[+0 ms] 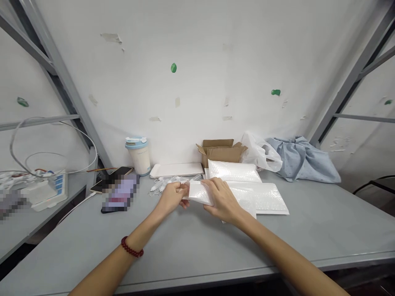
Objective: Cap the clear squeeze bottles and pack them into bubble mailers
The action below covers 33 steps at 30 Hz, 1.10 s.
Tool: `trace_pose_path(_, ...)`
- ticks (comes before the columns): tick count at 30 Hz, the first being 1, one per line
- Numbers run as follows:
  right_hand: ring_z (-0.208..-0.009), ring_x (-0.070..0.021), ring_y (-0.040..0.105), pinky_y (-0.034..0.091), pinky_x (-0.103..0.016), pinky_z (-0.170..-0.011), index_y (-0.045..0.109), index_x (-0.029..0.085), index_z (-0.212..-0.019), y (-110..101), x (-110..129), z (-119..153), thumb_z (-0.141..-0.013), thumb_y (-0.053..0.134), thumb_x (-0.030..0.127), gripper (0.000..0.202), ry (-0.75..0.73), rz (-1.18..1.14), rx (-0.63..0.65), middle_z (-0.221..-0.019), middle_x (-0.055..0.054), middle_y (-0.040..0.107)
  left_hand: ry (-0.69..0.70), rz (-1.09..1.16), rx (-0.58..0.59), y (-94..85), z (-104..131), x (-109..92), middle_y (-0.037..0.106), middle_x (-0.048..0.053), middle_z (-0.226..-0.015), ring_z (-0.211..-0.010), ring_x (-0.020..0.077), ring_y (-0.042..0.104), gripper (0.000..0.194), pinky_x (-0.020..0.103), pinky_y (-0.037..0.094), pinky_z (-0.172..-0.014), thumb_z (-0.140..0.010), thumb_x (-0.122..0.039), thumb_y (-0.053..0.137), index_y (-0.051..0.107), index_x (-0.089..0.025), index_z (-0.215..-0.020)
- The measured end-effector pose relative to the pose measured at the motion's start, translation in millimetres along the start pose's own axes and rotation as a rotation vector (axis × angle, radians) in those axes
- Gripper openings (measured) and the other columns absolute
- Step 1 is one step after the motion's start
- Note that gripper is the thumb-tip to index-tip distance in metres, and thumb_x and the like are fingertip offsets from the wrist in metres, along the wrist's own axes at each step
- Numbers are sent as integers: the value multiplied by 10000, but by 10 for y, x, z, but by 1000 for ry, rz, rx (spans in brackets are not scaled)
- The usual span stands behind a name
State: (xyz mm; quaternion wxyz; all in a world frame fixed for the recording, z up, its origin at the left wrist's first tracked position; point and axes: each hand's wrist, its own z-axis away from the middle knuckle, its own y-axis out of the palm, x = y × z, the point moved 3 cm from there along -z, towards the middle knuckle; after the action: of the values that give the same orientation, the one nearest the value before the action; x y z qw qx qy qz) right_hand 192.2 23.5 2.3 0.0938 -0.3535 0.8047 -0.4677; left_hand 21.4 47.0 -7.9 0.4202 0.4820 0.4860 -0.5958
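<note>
Between my two hands is a small white bubble mailer [199, 193], raised above the grey table and tilted. My left hand [173, 196], with a dark red bead bracelet at the wrist, pinches its left end. The fingers and thumb of my right hand [222, 200] are closed around its right part, hiding much of it. Behind and to the right of my right hand lie more white bubble mailers [265, 197], partly overlapping. A loose bunch of small white cords or cables [159, 186] lies just beyond my left hand.
Along the wall stand a cup with a blue lid [138, 156], a white tray [177, 169], an opened cardboard box [220, 153], a white plastic bag [261, 152] and a light blue cloth [302, 160]. Phones [121, 193] lie at the left. Grey metal posts [66, 82] flank the table.
</note>
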Motion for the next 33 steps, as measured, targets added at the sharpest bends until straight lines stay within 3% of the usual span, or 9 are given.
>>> trace_pose_path(5,-957,-254,440,385,-367,-767,395,183,-1201,6,20,9,-637,566,161,591,-9,8,14,-1055,-101,492,39,-300,-60,10,2,0,575,-10,-488,-432,166,589,73,237,429,-394,-680,-219,503,552,-166,-669)
trace_pose_path(11,-955,-243,445,390,-356,-766,395,188,-1195,13,29,15,-642,579,163,583,-25,-1,13,-1050,-97,488,32,-142,192,105,80,-40,662,52,-789,-588,157,627,226,211,443,-424,-689,-291,491,665,-158,-743)
trace_pose_path(13,-950,-242,448,393,-356,-761,391,194,-1195,20,37,13,-644,578,164,582,-32,0,5,-1048,-95,489,7,-139,206,113,86,-36,661,47,-742,-577,155,620,219,216,444,-442,-672,-273,500,674,-154,-728)
trace_pose_path(17,-951,-247,451,396,-357,-756,388,198,-1200,24,36,8,-647,575,169,584,-39,8,0,-1045,-94,490,119,-375,-28,71,70,-52,599,5,-491,-499,162,575,173,255,441,-498,-651,-243,493,642,-164,-610)
trace_pose_path(21,-959,-259,450,402,-379,-780,376,190,-1209,-66,-35,-17,-660,583,193,587,-22,2,-61,-1075,-109,479,275,-354,-262,-63,60,-145,670,39,-671,-630,183,606,239,262,455,-554,-747,-357,481,618,-162,-733)
trace_pose_path(24,-978,-272,455,408,-405,-801,370,194,-1205,-190,-132,-43,-689,582,224,559,34,-11,-139,-1080,-118,473,341,-316,-392,-289,4,-180,672,74,-846,-742,197,620,335,288,471,-631,-825,-421,388,583,-151,-866)
trace_pose_path(26,-994,-271,462,415,-411,-807,351,203,-1209,-281,-194,-48,-718,573,256,542,54,-31,-211,-1083,-114,471,368,-538,-431,-427,-63,-144,661,94,-923,-890,236,592,298,332,455,-749,-814,-377,416,596,-150,-882)
trace_pose_path(29,-1005,-270,477,421,-425,-809,287,217,-1215,-426,-253,-18,-734,565,314,564,3,-28,-398,-1093,-112,461,355,-887,-378,-519,-173,14,638,113,-1024,-1054,303,497,308,390,397,-862,-760,-298,479,603,-144,-996)
trace_pose_path(33,-889,-281,514,432,-451,-720,206,232,-1186,-621,-273,85,-676,554,454,655,-110,61,-782,-972,-90,433,343,-1042,-284,-453,-246,197,635,122,-1044,-1062,315,477,323,385,381,-871,-755,-218,465,601,-135,-1036)
